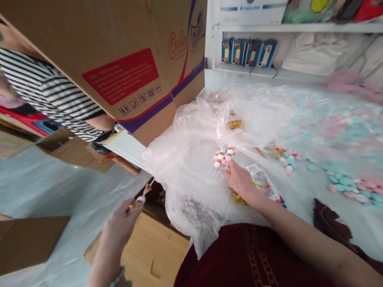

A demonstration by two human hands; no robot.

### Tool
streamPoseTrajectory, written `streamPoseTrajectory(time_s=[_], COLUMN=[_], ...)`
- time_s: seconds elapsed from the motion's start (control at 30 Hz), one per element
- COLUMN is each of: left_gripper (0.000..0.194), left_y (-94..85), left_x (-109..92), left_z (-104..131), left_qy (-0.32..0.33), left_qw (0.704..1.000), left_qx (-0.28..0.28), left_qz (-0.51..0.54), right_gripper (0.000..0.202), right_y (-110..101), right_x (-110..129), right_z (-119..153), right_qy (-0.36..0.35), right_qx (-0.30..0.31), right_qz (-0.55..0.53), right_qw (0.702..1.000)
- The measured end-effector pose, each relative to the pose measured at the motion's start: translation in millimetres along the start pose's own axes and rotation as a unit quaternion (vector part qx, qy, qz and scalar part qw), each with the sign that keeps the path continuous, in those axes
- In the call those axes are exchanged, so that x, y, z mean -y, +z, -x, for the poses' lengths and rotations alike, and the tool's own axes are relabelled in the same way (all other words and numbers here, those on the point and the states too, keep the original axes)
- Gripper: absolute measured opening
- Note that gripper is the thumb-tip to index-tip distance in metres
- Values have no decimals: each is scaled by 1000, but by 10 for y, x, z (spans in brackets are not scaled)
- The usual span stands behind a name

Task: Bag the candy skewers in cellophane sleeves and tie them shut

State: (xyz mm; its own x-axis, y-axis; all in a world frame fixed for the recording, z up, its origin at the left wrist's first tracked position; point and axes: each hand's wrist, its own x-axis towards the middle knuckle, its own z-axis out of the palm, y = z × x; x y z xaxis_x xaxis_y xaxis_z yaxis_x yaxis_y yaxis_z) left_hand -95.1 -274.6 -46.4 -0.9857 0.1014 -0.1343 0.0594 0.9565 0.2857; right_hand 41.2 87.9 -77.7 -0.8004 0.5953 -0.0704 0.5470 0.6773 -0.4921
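Bundle of candy sticks [224, 155] lying on clear plastic sheet [191, 159] atop white table [299, 199], beads pink, white and blue. Right hand [239, 181] at stick ends, fingers closed on them. Left hand [121, 225] lower left, pinched on single wrapped candy stick [138, 201], above wooden crate [149, 247]. Loose pink and blue candies [344, 185] scattered right. Printed wrappers [265, 181] just beside right wrist. Cardboard box [119, 59] overhead left; striped sleeve [50, 95] of another person beneath.

Left hand [121, 225] raised, fingers pinched shut; right hand [239, 181] stretched forward, palm down, fingers curled.
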Motion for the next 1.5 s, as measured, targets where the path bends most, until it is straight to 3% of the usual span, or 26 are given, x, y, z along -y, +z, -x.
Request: streamPoseTrajectory(time_s=[0.1, 0.2, 0.27, 0.3, 0.37, 0.43, 0.5, 0.57, 0.7, 0.93, 1.0, 1.07, 1.17, 1.27, 1.37, 1.5], left_gripper=[45, 30, 26, 24, 19, 16, 16, 17, 19, 30, 41, 52, 59, 36, 19, 25], left_y=[180, 230, 228, 236, 302, 450, 657, 868, 1089, 1114, 1233, 1389, 1592, 1676, 1641, 1479], left_x=[-213, -716, -1103, -1296, -1662, -1978, -2227, -2407, -2639, -3213, -3381, -3498, -3574, -3571, -3535, -3485], left_z=[-65, 109, 308, 414, 609, 763, 863, 916, 939, 993, 978, 933, 832, 722, 634, 599], left_qy=[13, 79, 143, 191, 302, 391, 436, 444, 428, 398, 373, 359, 353, 336, 317, 357], left_qw=[1000, 986, 962, 948, 918, 880, 854, 856, 883, 908, 922, 929, 930, 931, 924, 910], left_qx=[-22, -125, -183, -186, -114, 18, 129, 183, 180, 129, 94, 71, 84, 144, 199, 170], left_qz=[14, 79, 145, 176, 231, 271, 254, 190, 71, -9, -42, -61, -65, -12, 78, 122], right_gripper=[29, 10, 14, 18, 21, 24, 26, 29, 28, 24, 25, 27, 28, 29, 29, 28], right_y=[141, 141, 60, 5, -116, -235, -346, -451, -630, -706, -679, -647, -605, -580, -581, -639], right_x=[-28, -117, -216, -272, -391, -512, -629, -744, -990, -1315, -1305, -1264, -1216, -1237, -1296, -1320], right_z=[-120, -165, -139, -108, -12, 120, 276, 437, 702, 821, 807, 799, 806, 823, 834, 811], right_qy=[60, 122, 133, 134, 140, 150, 162, 174, 214, 241, 240, 236, 233, 234, 234, 234], right_qx=[1, 15, 26, 29, 40, 64, 88, 109, 105, -5, -29, -42, -35, -25, -20, -24], right_qz=[-96, -277, -342, -358, -412, -480, -545, -590, -624, -672, -666, -639, -608, -613, -625, -630], right_qw=[994, 953, 930, 923, 899, 862, 818, 781, 744, 700, 706, 731, 758, 754, 745, 740])
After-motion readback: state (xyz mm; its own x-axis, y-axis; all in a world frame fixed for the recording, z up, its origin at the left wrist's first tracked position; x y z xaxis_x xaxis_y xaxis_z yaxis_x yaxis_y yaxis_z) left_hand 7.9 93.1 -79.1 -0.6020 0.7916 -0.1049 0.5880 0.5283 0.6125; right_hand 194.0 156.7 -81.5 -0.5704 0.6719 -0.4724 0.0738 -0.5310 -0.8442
